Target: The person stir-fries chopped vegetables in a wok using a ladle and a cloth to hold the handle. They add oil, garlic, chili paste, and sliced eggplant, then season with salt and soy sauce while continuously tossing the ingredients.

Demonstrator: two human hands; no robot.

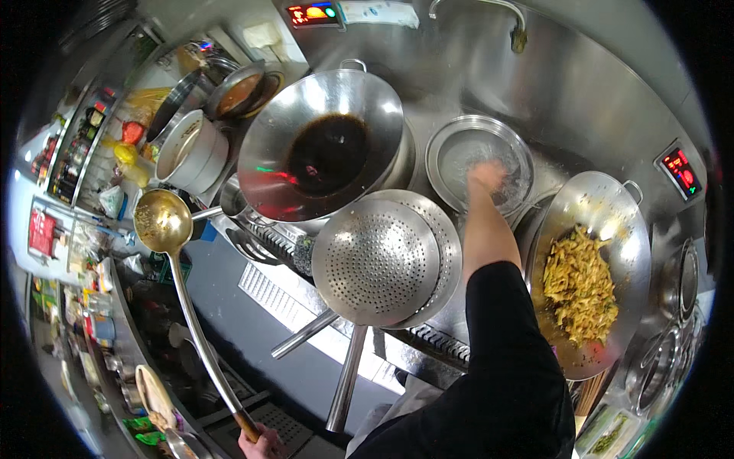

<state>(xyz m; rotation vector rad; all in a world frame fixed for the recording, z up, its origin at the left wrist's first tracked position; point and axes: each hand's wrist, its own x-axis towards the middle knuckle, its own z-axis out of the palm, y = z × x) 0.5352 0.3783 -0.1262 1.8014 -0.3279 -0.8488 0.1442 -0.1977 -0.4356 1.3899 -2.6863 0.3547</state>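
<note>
My left hand (262, 443), at the lower edge, grips the wooden handle end of a long metal ladle (165, 221), whose bowl is held up at the left. My right hand (486, 175) is blurred in the water of a round metal basin (438, 182); its fingers and anything in them are hidden. Left of the basin stands a wok (266, 143) with dark liquid. To its right, another wok (628, 275) holds cooked yellow-brown food strips (580, 287). Nearer to me, two perforated metal strainers (375, 261) overlap, their handles pointing towards me.
White containers (209, 158) and bowls of sauce (238, 97) stand at the upper left. A faucet (519, 37) hangs over the steel backsplash. Lit control panels (679, 170) are on the wall. Metal bowls (654, 367) and a food tray (610, 433) lie at the right.
</note>
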